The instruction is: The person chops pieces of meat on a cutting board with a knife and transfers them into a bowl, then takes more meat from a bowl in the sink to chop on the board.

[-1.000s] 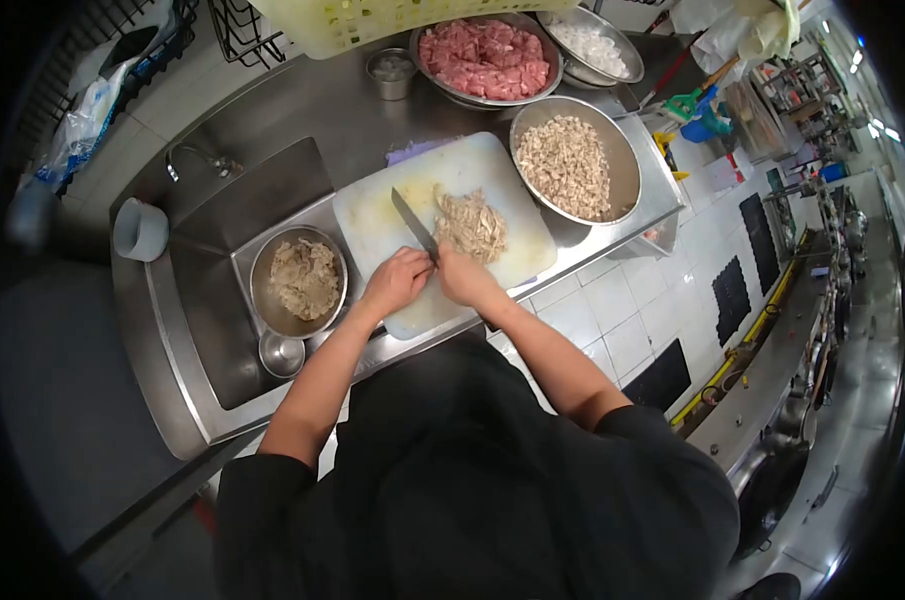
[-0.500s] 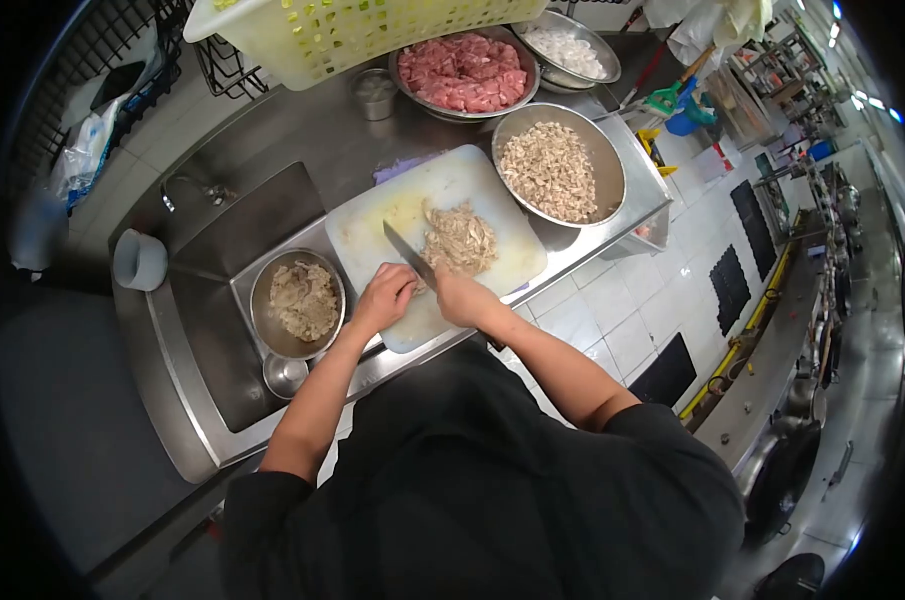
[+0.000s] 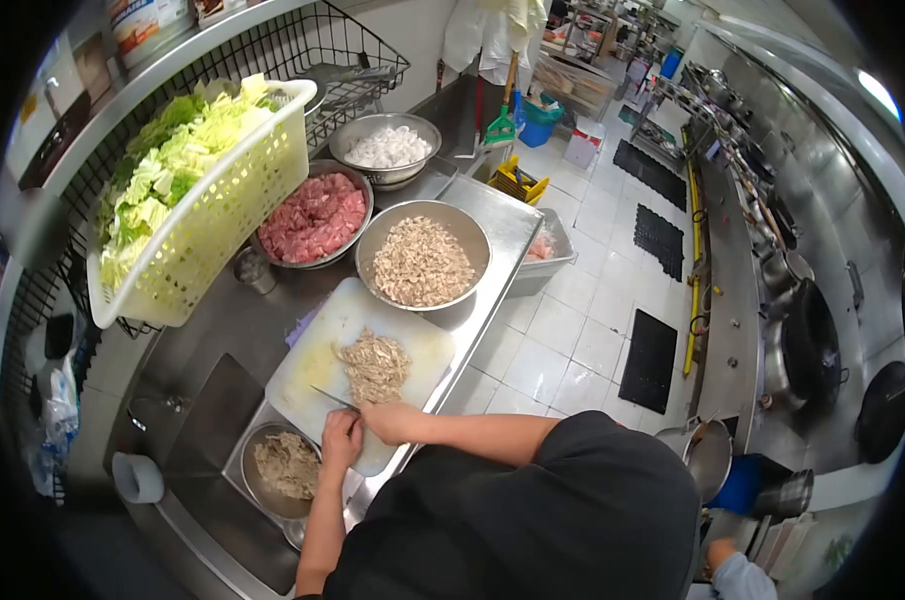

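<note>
My right hand (image 3: 390,422) grips a kitchen knife (image 3: 334,397), its blade pointing left across the white cutting board (image 3: 297,385). Close beside it, my left hand (image 3: 342,438) is closed with fingers curled at the blade; whatever lies under them is hidden. A pile of pale brown shredded food (image 3: 374,366) rests on the board just beyond the knife. Left of my left hand, a steel bowl (image 3: 249,478) at the sink holds more pale brown pieces. A larger steel bowl (image 3: 480,235) of chopped light brown pieces stands past the board's far end.
A basket (image 3: 247,190) of cut cabbage stands at the upper left. Nearby are bowls of raw meat (image 3: 315,217) and white pieces (image 3: 390,148). The sink (image 3: 217,420) lies left. Across the tiled floor are woks (image 3: 810,335), and another person's sleeve (image 3: 740,578) shows lower right.
My view has turned up and to the right, bringing the cabbage basket, more aisle and another person's arm into sight. Both hands stay together at the board, and the knife remains in my right hand.
</note>
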